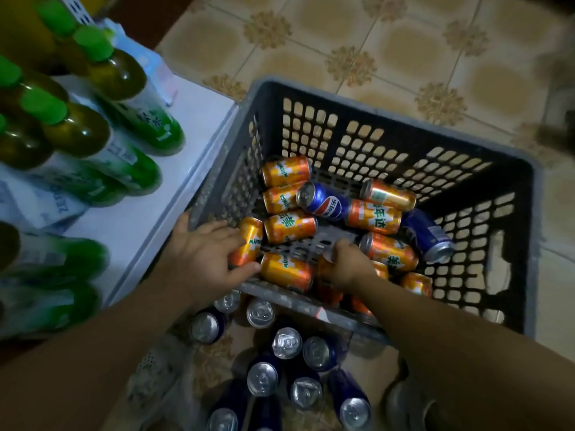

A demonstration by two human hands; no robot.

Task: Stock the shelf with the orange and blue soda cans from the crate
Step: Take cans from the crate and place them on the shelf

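Down inside the dark slatted crate (367, 119), both hands reach among loose soda cans lying on their sides. At the near left corner, the left hand (208, 255) curls around an orange can (249, 241), fingers over its far side and thumb pressing its near end, so the can sits right in the grasp. Just right of it, another orange can (287, 272) lies against the crate's near wall, touching the left thumb. The right hand (348, 269) is folded down over a further orange can (326, 284) at the near wall; the fingers cover most of it, and it seems gripped, though the hold is partly hidden. Farther in, a blue can (325, 202) rests across several orange ones, and a second blue can (427, 234) lies toward the right wall. On the tiled floor (389, 42) nearer than the crate, a group of upright blue cans (286, 343) stands with silver tops showing. To the left, a white shelf (174, 188) carries green-capped bottles (124, 88).
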